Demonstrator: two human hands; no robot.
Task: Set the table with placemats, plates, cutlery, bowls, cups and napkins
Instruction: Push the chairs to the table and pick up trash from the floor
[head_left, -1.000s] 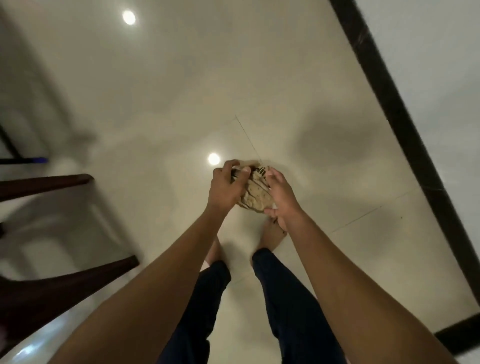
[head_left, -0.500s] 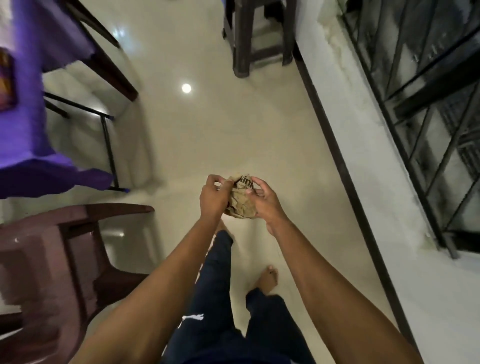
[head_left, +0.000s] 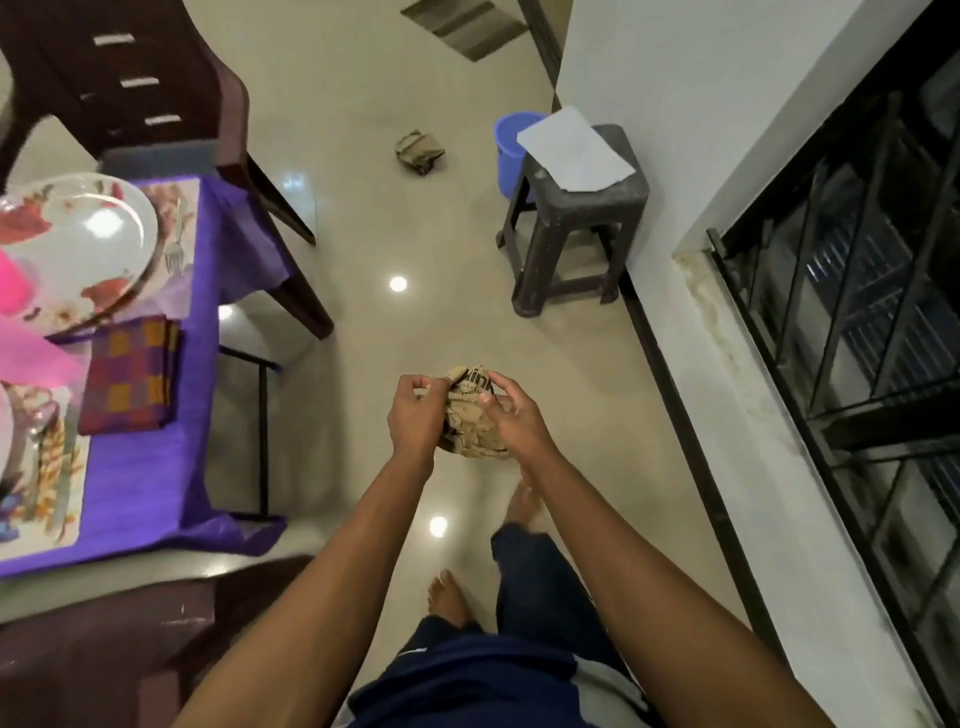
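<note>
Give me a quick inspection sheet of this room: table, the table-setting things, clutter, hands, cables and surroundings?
Surface: table under purple cloth, at left.
Job's things: floral plate on a placemat, fork beside it; checked napkin folded nearby.
Clutter: crumpled brown bundle on the floor.
Hands: left hand and right hand both grip a crumpled brown paper wad.
Cables: nothing seen.
Surroundings: dark stool bearing a white sheet, blue bucket behind it, brown chair, barred window.
</note>
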